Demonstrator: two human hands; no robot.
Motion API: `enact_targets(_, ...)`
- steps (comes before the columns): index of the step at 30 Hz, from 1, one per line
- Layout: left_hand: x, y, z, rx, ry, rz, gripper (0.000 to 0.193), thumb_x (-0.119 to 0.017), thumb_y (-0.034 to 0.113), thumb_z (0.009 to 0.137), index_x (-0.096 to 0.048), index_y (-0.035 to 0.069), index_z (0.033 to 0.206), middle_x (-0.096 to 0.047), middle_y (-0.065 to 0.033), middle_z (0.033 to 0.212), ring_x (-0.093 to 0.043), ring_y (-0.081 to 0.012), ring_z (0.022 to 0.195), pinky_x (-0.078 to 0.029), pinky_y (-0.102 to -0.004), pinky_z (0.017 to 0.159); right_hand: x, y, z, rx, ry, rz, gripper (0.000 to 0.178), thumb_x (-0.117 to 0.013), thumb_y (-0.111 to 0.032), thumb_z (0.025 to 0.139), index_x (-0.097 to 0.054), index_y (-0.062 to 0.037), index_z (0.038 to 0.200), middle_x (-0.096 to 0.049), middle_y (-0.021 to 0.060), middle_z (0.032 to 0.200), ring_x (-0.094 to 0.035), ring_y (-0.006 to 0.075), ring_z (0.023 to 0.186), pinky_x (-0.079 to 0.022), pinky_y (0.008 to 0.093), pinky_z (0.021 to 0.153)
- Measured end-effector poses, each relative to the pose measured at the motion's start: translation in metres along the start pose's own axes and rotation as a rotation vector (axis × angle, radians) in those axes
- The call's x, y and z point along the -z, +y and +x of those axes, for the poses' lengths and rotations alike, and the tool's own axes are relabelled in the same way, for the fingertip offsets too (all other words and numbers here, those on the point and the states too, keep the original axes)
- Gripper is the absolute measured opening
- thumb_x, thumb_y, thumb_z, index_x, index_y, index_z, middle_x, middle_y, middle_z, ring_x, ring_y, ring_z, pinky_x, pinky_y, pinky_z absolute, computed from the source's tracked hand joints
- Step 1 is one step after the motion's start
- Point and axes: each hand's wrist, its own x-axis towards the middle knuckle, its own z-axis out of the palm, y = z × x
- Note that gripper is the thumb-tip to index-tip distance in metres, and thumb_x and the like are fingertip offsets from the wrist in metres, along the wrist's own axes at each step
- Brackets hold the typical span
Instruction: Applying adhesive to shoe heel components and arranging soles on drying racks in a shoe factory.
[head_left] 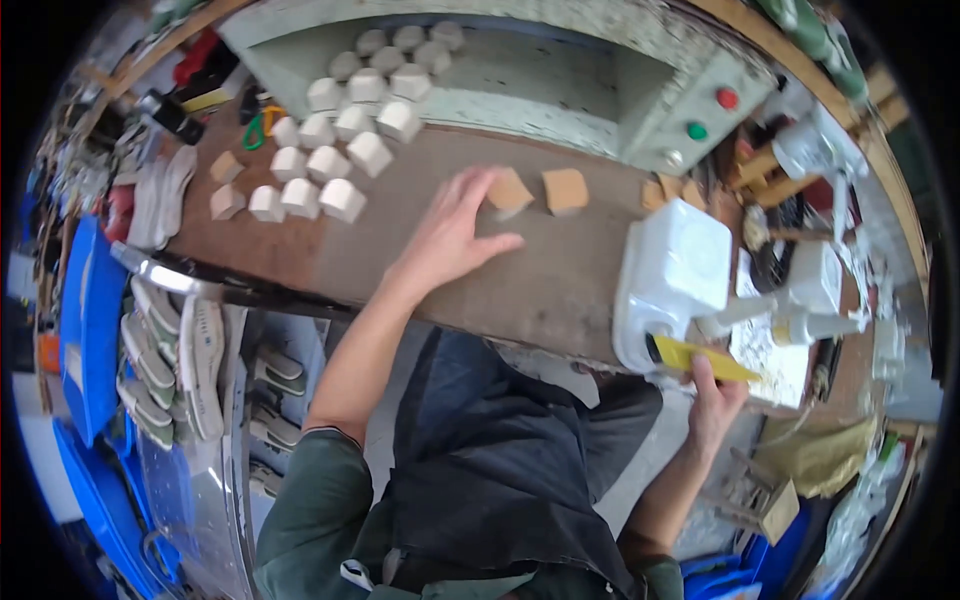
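Observation:
My left hand [458,228] is over the bench with thumb and fingers apart. Its fingertips are at the left edge of a tan-topped block [511,192]; I cannot tell whether they touch it. A second tan-topped block [566,191] sits just to the right. My right hand [714,402], closed, grips a yellow flat tool with a dark tip [712,362] at the front of a white plastic container [630,300]. Several white faceted blocks [327,163], shaped like shoe heels, stand in rows on the left, some inside the pale green machine's opening.
The pale green machine [650,135] with red and green buttons spans the bench's back. Small tan pieces [668,190] lie by it. White bottles [805,328] stand at the right. Shoe soles [203,365] fill a rack at the lower left, beside blue bins [88,330].

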Motion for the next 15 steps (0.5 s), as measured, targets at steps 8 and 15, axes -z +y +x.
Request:
enact_targets(8,-0.008,0.037,-0.028,0.094,-0.371,-0.065,0.045,-0.067,0.017,0.076,-0.054,0.009,0.118,-0.049,-0.0160,0.112,-0.048,-0.0337,0.106,-0.042,-0.0376,0.090,0.003,0.018,0.005,-0.087,0.005,-0.016,0.013,-0.065,-0.007,0.081,-0.065,0.0029,0.090,-0.061,0.0024,0.071,-0.052,0.0068,0.059,-0.041,0.0196,0.053)
enact_targets(15,-0.019,0.049,-0.059,0.011,-0.263,0.213,0.046,-0.069,0.014,0.075,-0.054,0.008,0.119,-0.045,-0.0194,0.115,-0.048,-0.0350,0.104,-0.041,-0.0390,0.089,0.003,0.029,0.011,-0.018,-0.134,-0.062,0.014,-0.068,-0.007,0.079,-0.065,0.0039,0.088,-0.062,0.0049,0.074,-0.052,0.0070,0.057,-0.041,0.0195,0.051)
